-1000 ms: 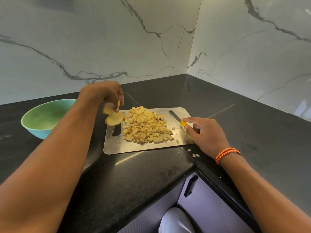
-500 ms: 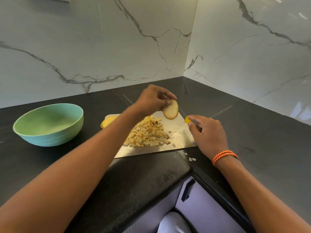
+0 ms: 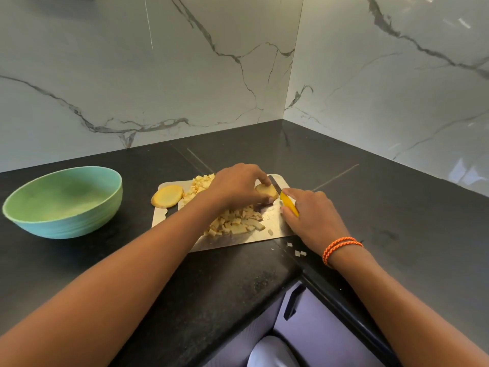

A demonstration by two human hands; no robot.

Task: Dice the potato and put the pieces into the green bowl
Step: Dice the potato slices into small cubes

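Two hands work over a steel cutting board (image 3: pixel 277 233) on a black countertop (image 3: pixel 397 207); the board lies near the inner corner of the worktop, below marble wall panels (image 3: pixel 158 75).

Left hand (image 3: pixel 238 188): fingers curled down over a potato slice (image 3: pixel 267 191), thumb and fingertips pinching it at its edges; the slice sits on the board's far right area, just beside the knife blade (image 3: pixel 274 183).

Right hand (image 3: pixel 312 218): fingers wrapped around the yellow knife handle (image 3: pixel 289 205); the handle shows between thumb and forefinger; the blade points away from the person toward the board's far edge; whether the blade touches the slice cannot be told. An orange braided wristband (image 3: pixel 341 247) circles the right wrist.

Diced potato pieces (image 3: pixel 235 223) form a heap at the board's centre, partly hidden by the left forearm; more of the heap shows beyond the wrist at the far edge. A second, larger potato slice (image 3: pixel 167 196) lies flat at the board's far left corner, overhanging the rim. Three small stray potato bits (image 3: pixel 296 250) lie on the countertop just off the board's near right corner.

Green bowl (image 3: pixel 63 202): upright on the countertop, well to the left of the board, apart from both hands; no potato pieces are visible inside it.

Below the counter edge, a cabinet front (image 3: pixel 317 327) with a dark handle is visible.
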